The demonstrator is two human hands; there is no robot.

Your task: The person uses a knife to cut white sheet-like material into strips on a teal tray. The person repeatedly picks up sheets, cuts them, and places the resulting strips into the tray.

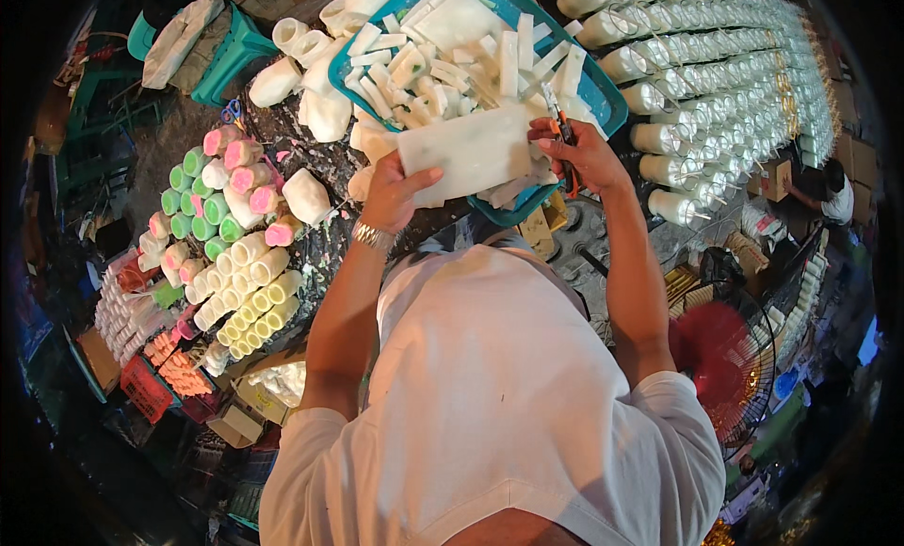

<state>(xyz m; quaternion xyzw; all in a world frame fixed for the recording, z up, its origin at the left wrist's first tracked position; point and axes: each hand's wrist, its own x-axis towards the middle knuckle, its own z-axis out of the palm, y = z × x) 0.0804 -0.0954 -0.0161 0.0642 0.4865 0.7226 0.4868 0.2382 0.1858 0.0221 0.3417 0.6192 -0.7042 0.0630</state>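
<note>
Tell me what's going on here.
A person holds a white sheet in the left hand, thumb on top, over the near side of a blue tub. The right hand grips an orange-and-black tool by the sheet's right edge. White pieces are heaped in the tub. Coloured cylinders are grouped to the left, and rows of white cylinders fill the upper right.
</note>
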